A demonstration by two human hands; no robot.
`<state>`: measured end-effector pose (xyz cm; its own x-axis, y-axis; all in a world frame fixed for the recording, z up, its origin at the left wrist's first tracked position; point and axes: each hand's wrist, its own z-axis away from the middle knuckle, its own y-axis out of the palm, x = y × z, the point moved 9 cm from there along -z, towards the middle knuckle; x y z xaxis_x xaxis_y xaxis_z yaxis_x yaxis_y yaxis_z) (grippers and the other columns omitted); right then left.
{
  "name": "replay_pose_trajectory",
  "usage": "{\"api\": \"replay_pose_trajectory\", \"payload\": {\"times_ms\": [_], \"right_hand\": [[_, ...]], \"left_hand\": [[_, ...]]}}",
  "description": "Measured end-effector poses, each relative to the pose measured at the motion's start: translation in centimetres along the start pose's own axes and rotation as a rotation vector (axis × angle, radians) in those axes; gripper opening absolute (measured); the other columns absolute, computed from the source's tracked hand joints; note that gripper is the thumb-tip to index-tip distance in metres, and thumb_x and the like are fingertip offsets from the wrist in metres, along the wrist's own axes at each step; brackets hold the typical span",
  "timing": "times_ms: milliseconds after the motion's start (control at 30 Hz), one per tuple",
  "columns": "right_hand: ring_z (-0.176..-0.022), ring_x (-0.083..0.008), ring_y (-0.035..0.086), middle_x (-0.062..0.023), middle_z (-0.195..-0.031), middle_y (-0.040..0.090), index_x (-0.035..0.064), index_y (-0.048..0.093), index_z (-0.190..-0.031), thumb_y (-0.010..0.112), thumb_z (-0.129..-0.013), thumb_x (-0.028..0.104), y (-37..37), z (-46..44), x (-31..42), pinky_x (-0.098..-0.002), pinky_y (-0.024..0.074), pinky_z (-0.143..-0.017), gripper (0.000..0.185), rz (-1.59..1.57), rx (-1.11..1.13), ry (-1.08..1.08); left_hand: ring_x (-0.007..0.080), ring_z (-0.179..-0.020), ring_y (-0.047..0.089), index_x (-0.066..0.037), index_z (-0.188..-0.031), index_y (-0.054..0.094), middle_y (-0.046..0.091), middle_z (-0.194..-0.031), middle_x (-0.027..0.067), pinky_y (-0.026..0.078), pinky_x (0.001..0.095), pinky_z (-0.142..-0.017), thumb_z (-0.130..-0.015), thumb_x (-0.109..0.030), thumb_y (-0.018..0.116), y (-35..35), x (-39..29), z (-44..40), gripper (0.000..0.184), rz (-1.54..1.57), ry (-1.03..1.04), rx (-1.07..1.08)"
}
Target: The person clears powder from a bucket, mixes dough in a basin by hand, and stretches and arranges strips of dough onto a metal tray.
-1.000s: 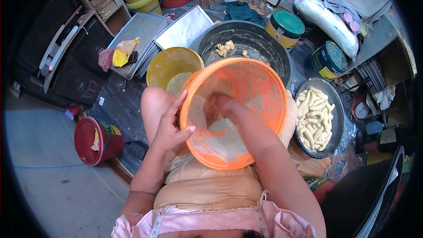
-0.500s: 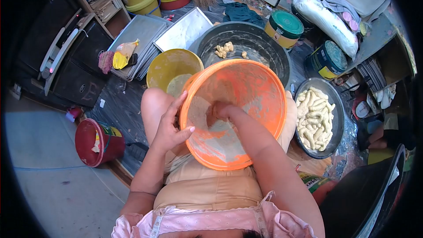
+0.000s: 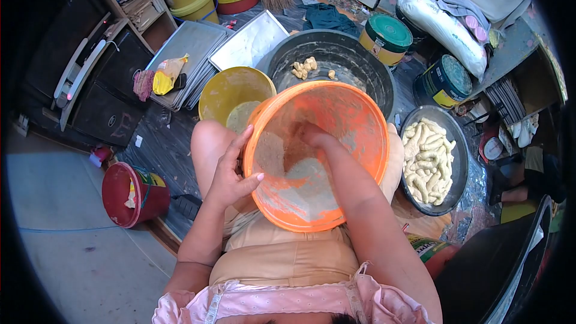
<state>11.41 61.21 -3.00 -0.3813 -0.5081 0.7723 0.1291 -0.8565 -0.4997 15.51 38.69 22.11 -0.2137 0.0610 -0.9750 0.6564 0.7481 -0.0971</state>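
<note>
Bucket (image 3: 363, 138) in front of wearer (image 3: 288, 258), tilted, mouth facing up and back; long axis runs fwd. & down. L hand (image 3: 231, 174): thumb and fingers spread wide at L side of rim. R hand (image 3: 310, 135): inside bucket, the nearer to residue (image 3: 309, 189); fingers in shade, grip can't be told. Pale residue coats inner wall, most of it wearer's side of R hand. Rolls (image 3: 429, 162) in pan (image 3: 461, 171), R of bucket, apart. Pail (image 3: 234, 87) just beside bucket, fwd.-L.
</note>
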Motion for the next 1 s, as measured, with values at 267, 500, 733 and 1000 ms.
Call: {"api": "replay_pose_trajectory", "payload": {"times_ms": [267, 500, 733, 1000], "right_hand": [[-0.102, -0.0314, 0.061, -0.0184, -0.109, 0.064, 0.0096, 0.068, -0.104, 0.054, -0.084, 0.015, 0.1, 0.4, -0.6, -0.0395, 0.0463, -0.091, 0.025, -0.126, 0.033, 0.13], [-0.11, -0.0294, 0.058, -0.0145, -0.118, 0.061, 0.0175, 0.064, -0.115, 0.058, -0.082, 0.025, -0.3, -0.6, -2.6, -0.0386, 0.0446, -0.094, 0.034, 0.311, -0.139, 0.095], [-0.111, -0.0286, 0.057, -0.0115, -0.114, 0.064, 0.0148, 0.067, -0.107, 0.058, -0.083, 0.028, 11.3, 3.4, 1.6, -0.0359, 0.045, -0.091, 0.029, 0.577, 0.563, -0.13], [-0.111, -0.0304, 0.057, -0.0143, -0.116, 0.062, 0.0179, 0.062, -0.115, 0.058, -0.084, 0.023, 11.8, 1.9, 3.8, -0.0374, 0.0431, -0.094, 0.032, 0.439, 0.577, -0.194]], "left_hand": [[0.023, -0.126, 0.044, -0.001, -0.145, 0.027, 0.043, -0.138, 0.0162, 0.033, 0.0342, -0.106, -0.072, -0.015, 0.071, -0.1, 0.1, 0.1, 0.086, 0.004, -0.005, 0.001], [0.023, -0.126, 0.044, -0.001, -0.145, 0.028, 0.044, -0.137, 0.016, 0.034, 0.034, -0.105, -0.072, -0.016, 0.072, -0.1, 0.1, 0.1, 0.086, -0.018, 0.011, -0.006], [0.0227, -0.125, 0.045, -0.002, -0.145, 0.028, 0.044, -0.136, 0.0159, 0.036, 0.0337, -0.104, -0.073, -0.018, 0.072, -0.1, 0.2, 0.0, 0.085, -0.013, 0.027, -0.009], [0.0231, -0.123, 0.046, -0.002, -0.145, 0.028, 0.044, -0.136, 0.0162, 0.037, 0.0337, -0.103, -0.073, -0.019, 0.072, -0.2, 0.1, 0.3, 0.086, -0.015, 0.005, -0.008]]}}
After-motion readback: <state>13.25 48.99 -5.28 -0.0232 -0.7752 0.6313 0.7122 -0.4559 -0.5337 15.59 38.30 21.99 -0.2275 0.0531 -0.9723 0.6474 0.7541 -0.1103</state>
